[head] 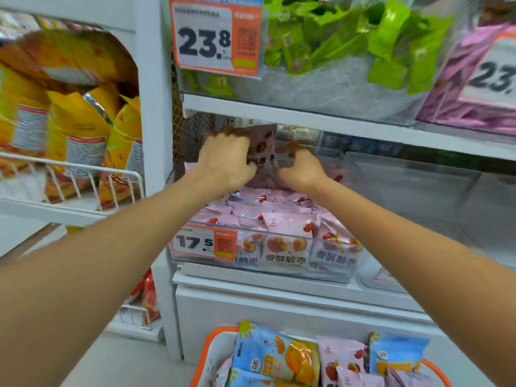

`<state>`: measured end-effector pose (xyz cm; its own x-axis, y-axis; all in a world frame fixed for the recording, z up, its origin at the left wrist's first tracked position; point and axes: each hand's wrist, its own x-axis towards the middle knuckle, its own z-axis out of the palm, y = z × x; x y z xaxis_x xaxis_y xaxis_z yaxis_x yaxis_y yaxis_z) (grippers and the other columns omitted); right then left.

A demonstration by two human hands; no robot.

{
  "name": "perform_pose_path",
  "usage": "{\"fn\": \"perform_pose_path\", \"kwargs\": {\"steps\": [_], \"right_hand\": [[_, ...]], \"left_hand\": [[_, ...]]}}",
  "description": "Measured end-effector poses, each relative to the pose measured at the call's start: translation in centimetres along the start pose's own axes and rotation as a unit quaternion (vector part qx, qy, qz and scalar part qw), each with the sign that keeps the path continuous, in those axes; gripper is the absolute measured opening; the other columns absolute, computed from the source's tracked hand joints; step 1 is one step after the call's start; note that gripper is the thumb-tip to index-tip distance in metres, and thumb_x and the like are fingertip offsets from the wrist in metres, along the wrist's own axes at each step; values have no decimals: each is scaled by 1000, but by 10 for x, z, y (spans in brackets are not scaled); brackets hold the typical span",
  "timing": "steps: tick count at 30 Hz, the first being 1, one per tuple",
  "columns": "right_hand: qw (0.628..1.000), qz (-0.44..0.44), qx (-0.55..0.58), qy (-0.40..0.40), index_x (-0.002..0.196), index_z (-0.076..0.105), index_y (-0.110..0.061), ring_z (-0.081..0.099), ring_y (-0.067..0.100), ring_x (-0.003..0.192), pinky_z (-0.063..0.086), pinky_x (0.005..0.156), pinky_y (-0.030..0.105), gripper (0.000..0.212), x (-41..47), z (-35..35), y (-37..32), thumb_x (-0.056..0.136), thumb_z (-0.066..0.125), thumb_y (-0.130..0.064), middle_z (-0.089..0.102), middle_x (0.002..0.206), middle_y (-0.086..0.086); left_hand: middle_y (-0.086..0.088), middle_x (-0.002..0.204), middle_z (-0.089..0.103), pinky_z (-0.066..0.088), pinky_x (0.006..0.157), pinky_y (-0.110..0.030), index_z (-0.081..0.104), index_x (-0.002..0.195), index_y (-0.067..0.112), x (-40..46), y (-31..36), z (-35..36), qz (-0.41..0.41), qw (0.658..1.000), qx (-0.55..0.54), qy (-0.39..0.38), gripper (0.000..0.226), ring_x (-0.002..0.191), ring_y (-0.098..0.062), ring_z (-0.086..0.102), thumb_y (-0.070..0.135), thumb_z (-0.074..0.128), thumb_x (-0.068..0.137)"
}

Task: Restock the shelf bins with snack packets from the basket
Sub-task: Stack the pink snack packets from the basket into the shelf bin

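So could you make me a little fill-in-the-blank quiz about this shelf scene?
1. Both hands, left hand and right hand, hold ____ packets over the clear bin.
2. That bin's price tag reads ____.
3. The basket below has an ____ rim.
4. The bin above holds ____ packets.

Missing words: pink; 17.5; orange; green

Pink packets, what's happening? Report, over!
Both hands, left and right, grip pink packets over the clear bin. Bin nearly full. Basket still stocked. Nothing blocking.

basket [220,348] sits below the shelf bin [329,268] holding packets [287,223].
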<state>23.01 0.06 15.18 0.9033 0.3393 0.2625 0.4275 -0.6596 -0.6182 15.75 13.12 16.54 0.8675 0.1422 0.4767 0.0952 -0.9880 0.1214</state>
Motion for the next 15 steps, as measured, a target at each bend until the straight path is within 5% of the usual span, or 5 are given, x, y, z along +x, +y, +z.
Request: {"fn": "perform_pose_path", "kwargs": {"steps": [3, 7, 10, 15], "right_hand": [[1000, -18, 21, 13, 111, 66, -14, 59, 20, 109, 48, 93, 34, 28, -38, -13, 4, 83, 63, -9, 65, 117, 4], [997, -15, 77, 5, 93, 71, -21, 60, 12, 90, 52, 81, 32, 21, -101, -32, 7, 86, 61, -4, 68, 104, 1], [994, 11, 106, -41, 88, 72, -15, 58, 13, 77, 52, 73, 29, 17, -147, -37, 17, 86, 60, -1, 68, 95, 4], [956, 121, 154, -219, 97, 67, -8, 56, 11, 61, 44, 51, 13, 12, -219, -29, 60, 90, 58, -3, 62, 81, 6]], "left_hand": [[-7, 125, 59, 36, 96, -38, 60, 122, 17, -33, 5, -9, -7, 999, -42, 16, 37, 121, -29, 44, 25, 57, 86], [1, 120, 64, 41, 90, -35, 66, 116, 24, -92, 24, -26, -44, 990, -130, 37, 29, 118, -24, 48, 22, 57, 88], [6, 105, 66, 45, 75, -28, 66, 112, 29, -132, 41, -19, -111, 969, -212, -59, 25, 99, -17, 58, 25, 59, 87], [8, 117, 63, 48, 93, -35, 61, 116, 26, -198, 61, 31, -146, 909, -273, -278, 30, 105, -19, 60, 35, 60, 87]]}}
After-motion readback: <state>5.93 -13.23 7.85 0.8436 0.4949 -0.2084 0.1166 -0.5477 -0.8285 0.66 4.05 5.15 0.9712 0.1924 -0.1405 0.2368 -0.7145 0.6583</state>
